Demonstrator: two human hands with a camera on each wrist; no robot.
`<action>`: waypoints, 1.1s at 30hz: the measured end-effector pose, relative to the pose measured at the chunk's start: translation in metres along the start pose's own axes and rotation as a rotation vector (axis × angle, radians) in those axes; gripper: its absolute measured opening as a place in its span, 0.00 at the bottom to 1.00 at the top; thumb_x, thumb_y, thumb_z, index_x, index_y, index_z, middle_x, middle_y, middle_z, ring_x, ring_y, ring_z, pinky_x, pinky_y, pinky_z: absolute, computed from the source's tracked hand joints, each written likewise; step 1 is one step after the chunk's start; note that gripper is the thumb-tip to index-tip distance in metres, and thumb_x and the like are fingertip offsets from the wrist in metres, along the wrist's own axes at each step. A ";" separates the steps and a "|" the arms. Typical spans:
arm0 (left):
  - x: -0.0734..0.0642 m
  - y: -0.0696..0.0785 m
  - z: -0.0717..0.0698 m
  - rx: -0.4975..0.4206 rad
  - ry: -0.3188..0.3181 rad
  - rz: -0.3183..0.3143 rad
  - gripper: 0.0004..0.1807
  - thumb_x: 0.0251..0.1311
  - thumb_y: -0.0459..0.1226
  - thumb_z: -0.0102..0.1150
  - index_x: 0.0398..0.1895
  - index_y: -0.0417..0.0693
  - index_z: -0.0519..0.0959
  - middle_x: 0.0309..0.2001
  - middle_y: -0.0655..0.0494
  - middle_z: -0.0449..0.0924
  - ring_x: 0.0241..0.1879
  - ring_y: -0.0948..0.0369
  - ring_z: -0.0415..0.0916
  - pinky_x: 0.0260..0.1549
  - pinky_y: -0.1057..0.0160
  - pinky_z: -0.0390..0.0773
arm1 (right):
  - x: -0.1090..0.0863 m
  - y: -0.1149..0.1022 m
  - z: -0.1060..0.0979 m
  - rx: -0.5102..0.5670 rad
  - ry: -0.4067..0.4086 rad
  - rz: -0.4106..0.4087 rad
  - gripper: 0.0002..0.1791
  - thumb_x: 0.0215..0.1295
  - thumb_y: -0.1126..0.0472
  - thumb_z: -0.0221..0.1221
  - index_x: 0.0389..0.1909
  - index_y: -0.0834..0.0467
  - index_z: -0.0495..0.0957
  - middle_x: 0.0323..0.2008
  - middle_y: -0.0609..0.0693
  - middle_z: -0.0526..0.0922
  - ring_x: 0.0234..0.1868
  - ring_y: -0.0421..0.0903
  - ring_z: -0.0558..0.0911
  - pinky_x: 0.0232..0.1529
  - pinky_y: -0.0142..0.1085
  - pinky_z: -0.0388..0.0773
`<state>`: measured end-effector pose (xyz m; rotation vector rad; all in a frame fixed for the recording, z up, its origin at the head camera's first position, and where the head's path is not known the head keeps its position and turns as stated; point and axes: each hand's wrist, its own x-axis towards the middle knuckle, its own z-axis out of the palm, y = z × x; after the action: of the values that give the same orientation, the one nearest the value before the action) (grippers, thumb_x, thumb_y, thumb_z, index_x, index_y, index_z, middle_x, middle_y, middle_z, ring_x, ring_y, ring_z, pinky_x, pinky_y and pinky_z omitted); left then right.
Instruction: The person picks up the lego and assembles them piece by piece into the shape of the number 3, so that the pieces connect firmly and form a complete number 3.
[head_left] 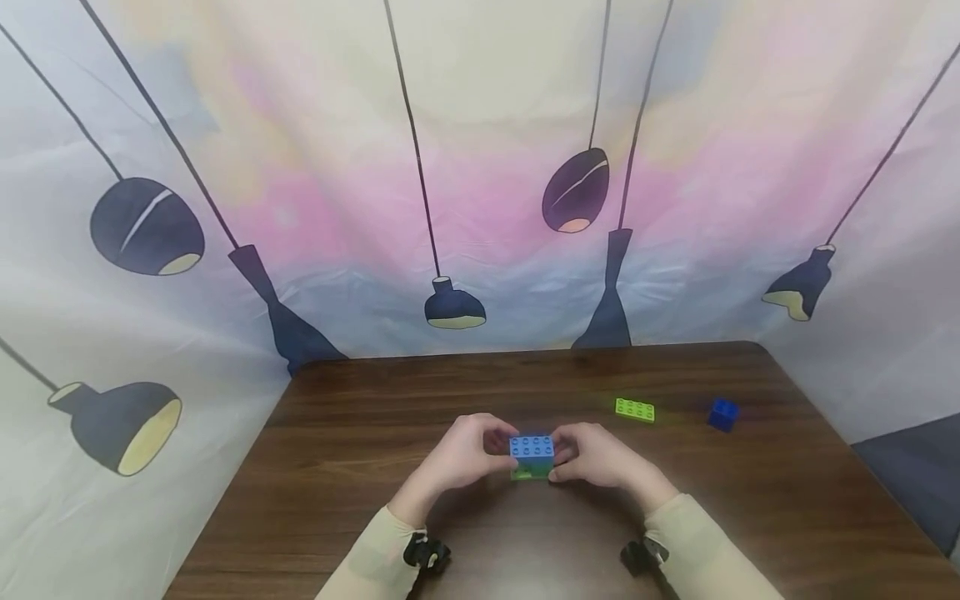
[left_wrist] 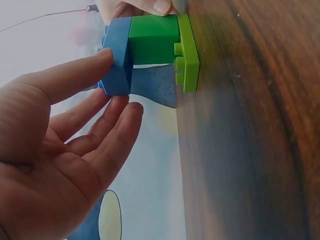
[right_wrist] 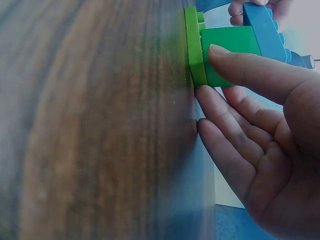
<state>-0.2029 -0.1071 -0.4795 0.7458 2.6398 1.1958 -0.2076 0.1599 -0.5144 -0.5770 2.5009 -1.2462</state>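
Observation:
Between my hands, near the middle of the table, stands a small stack of toy building bricks. At its bottom lies a thin lime-green plate [left_wrist: 190,70], studs up. A green brick [right_wrist: 225,65] sits on one end of that plate. On top is a longer light blue brick [head_left: 532,445], which overhangs the plate's bare studs on the left. My left hand [head_left: 467,452] pinches the left end of the blue brick between thumb and fingers. From the other side, my right hand [head_left: 600,454] grips the green brick, its thumb on the near face and fingertips low beside the plate.
A loose lime-green plate [head_left: 634,410] lies behind my right hand. Farther right is a dark blue brick [head_left: 723,414]. The brown wooden table [head_left: 360,417] meets a cloth backdrop [head_left: 510,308] printed with lamps along its far edge.

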 end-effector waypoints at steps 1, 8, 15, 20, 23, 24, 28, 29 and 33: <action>0.000 0.001 0.000 -0.003 -0.002 -0.002 0.18 0.59 0.38 0.80 0.53 0.48 0.88 0.43 0.62 0.85 0.43 0.59 0.84 0.43 0.61 0.84 | 0.000 0.000 -0.001 -0.001 0.000 0.005 0.21 0.58 0.62 0.79 0.50 0.60 0.83 0.41 0.46 0.89 0.44 0.45 0.88 0.50 0.50 0.86; 0.005 0.002 -0.001 -0.029 -0.009 0.001 0.17 0.60 0.39 0.80 0.51 0.49 0.88 0.42 0.62 0.86 0.40 0.64 0.83 0.43 0.62 0.85 | -0.001 -0.002 -0.008 -0.012 0.002 0.002 0.22 0.58 0.61 0.80 0.51 0.59 0.83 0.42 0.46 0.88 0.44 0.46 0.88 0.51 0.51 0.86; 0.009 0.003 -0.005 -0.024 -0.011 0.015 0.16 0.61 0.39 0.79 0.51 0.49 0.88 0.42 0.63 0.86 0.40 0.64 0.83 0.43 0.62 0.85 | 0.003 -0.003 -0.012 -0.033 0.007 -0.012 0.21 0.59 0.61 0.79 0.51 0.58 0.83 0.43 0.46 0.88 0.45 0.45 0.88 0.51 0.50 0.86; 0.009 0.001 -0.007 -0.014 -0.011 0.014 0.16 0.61 0.39 0.79 0.52 0.50 0.87 0.43 0.62 0.86 0.41 0.62 0.83 0.45 0.61 0.85 | 0.004 -0.005 -0.012 -0.032 0.010 -0.022 0.21 0.59 0.61 0.79 0.51 0.58 0.83 0.42 0.46 0.88 0.45 0.45 0.87 0.51 0.49 0.86; 0.007 0.000 -0.006 -0.008 -0.011 0.008 0.17 0.61 0.39 0.80 0.51 0.49 0.87 0.43 0.61 0.85 0.42 0.62 0.83 0.45 0.60 0.85 | 0.003 -0.006 -0.010 -0.024 0.008 -0.025 0.21 0.59 0.62 0.79 0.51 0.59 0.83 0.42 0.46 0.88 0.45 0.45 0.87 0.51 0.49 0.86; 0.006 0.000 -0.006 -0.008 -0.011 0.005 0.17 0.61 0.39 0.80 0.51 0.49 0.87 0.43 0.61 0.85 0.42 0.61 0.83 0.45 0.60 0.85 | 0.003 -0.006 -0.009 -0.022 0.006 -0.026 0.21 0.59 0.62 0.79 0.51 0.59 0.83 0.42 0.46 0.88 0.45 0.45 0.87 0.50 0.49 0.86; 0.001 -0.001 -0.003 -0.008 -0.019 -0.006 0.17 0.61 0.39 0.80 0.51 0.50 0.87 0.44 0.61 0.85 0.42 0.62 0.83 0.45 0.61 0.85 | 0.001 -0.004 -0.005 -0.011 -0.007 -0.019 0.23 0.59 0.62 0.79 0.53 0.60 0.82 0.43 0.46 0.88 0.45 0.46 0.87 0.51 0.50 0.86; 0.001 -0.001 -0.002 -0.007 -0.020 -0.008 0.17 0.61 0.39 0.80 0.51 0.50 0.87 0.43 0.61 0.85 0.42 0.62 0.83 0.45 0.61 0.85 | 0.000 -0.003 -0.004 -0.009 -0.009 -0.018 0.23 0.59 0.62 0.79 0.53 0.60 0.82 0.43 0.47 0.88 0.45 0.46 0.87 0.51 0.50 0.86; 0.000 -0.003 -0.001 -0.009 -0.019 -0.004 0.16 0.61 0.39 0.80 0.51 0.50 0.87 0.43 0.62 0.85 0.42 0.63 0.83 0.45 0.61 0.85 | 0.000 -0.001 -0.005 -0.007 -0.019 -0.018 0.24 0.59 0.62 0.79 0.53 0.60 0.82 0.43 0.47 0.87 0.46 0.47 0.87 0.52 0.50 0.86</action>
<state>-0.2044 -0.1095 -0.4808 0.7461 2.6178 1.1919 -0.2092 0.1629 -0.5109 -0.6114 2.4908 -1.2328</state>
